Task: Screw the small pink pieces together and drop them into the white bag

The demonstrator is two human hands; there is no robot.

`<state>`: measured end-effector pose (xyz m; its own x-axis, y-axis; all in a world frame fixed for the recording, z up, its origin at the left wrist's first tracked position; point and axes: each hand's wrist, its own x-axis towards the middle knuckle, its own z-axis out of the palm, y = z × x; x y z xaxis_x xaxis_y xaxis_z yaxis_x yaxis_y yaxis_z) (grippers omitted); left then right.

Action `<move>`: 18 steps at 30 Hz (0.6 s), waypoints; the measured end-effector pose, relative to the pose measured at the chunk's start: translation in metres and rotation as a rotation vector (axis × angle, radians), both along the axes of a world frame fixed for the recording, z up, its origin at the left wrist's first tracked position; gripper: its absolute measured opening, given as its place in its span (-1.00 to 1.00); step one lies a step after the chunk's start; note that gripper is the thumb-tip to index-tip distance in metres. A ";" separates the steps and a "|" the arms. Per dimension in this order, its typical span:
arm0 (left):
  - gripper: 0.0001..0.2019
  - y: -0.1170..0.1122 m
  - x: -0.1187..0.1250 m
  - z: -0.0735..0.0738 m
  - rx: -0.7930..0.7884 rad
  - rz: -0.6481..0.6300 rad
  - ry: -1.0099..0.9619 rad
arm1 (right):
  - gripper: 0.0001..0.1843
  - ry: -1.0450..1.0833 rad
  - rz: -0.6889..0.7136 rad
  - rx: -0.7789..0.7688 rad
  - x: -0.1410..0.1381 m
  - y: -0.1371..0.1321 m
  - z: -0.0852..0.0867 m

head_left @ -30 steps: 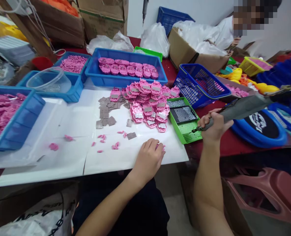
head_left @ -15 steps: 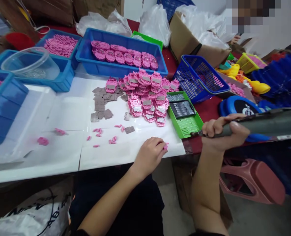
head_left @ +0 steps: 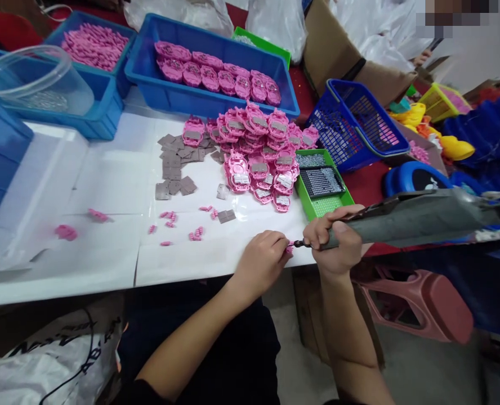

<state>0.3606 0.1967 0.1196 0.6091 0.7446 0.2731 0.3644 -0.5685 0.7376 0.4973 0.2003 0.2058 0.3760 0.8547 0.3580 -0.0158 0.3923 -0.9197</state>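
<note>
My left hand point(head_left: 264, 260) pinches a small pink plastic part point(head_left: 290, 247) at the front edge of the white-covered table point(head_left: 191, 261). Closed round a grey-green electric screwdriver point(head_left: 396, 219) is my right hand point(head_left: 336, 239). The tool lies nearly level, and its dark bit points left and meets the pink part, though my fingers partly hide the contact. Small pink pieces point(head_left: 197, 233) lie loose left of my hands, near grey metal plates point(head_left: 172, 169). Beyond them is a heap of pink plastic shells point(head_left: 258, 149), several with silvery plates on them.
A green tray point(head_left: 307, 199) of screws with a black perforated insert point(head_left: 322, 181) stands right of the heap. Behind are a blue bin point(head_left: 216, 101) of pink assemblies and a blue basket point(head_left: 338, 132). A clear tub point(head_left: 75, 93) is at left, a pink stool point(head_left: 440, 298) below right.
My right hand has brought the screwdriver left from the green tray, so its bit is now at the pink part. My left hand keeps its pinch. The view has shifted slightly.
</note>
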 end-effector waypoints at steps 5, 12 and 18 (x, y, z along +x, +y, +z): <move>-0.88 0.001 0.001 0.002 -0.018 0.006 0.027 | -0.70 -0.018 0.125 -0.001 -0.007 0.003 -0.007; -0.94 0.000 -0.001 -0.001 0.028 -0.010 -0.001 | -0.84 -0.011 -0.099 0.046 0.023 -0.003 0.020; -0.95 -0.001 -0.004 -0.001 0.093 -0.011 -0.007 | -0.80 0.008 -0.558 0.112 0.088 0.027 0.025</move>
